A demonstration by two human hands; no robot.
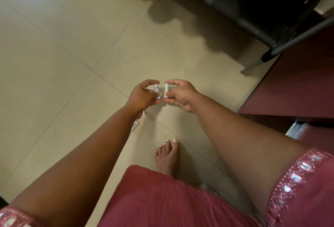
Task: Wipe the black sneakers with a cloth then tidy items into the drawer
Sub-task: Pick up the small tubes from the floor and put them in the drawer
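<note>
The person stands on a beige tiled floor with both arms extended forward and down. The left hand holds a small white cylindrical tube with blue printed markings; the index finger curls over the tube's top end and the thumb presses from below, so the fingers are clamped on the tube. The right hand holds a small plain white cylindrical tube in the same manner: the index finger lies along the top, and the thumb, with an orange-painted nail, presses the lower end. The two tubes stand roughly upright, just beside each other and apart, with a narrow gap between them.

A small flat card with a red patterned face lies on the floor, partly hidden under the left forearm. One bare foot rests on the floor between the arms, above the hem of a pink pleated garment. The sleeves carry a shiny patterned trim.

A dark maroon cabinet stands at the right edge. Its drawer is partly visible below, with pale contents too unclear to identify. A black metal chair frame occupies the upper right. The black sneakers and the cloth are out of view.
</note>
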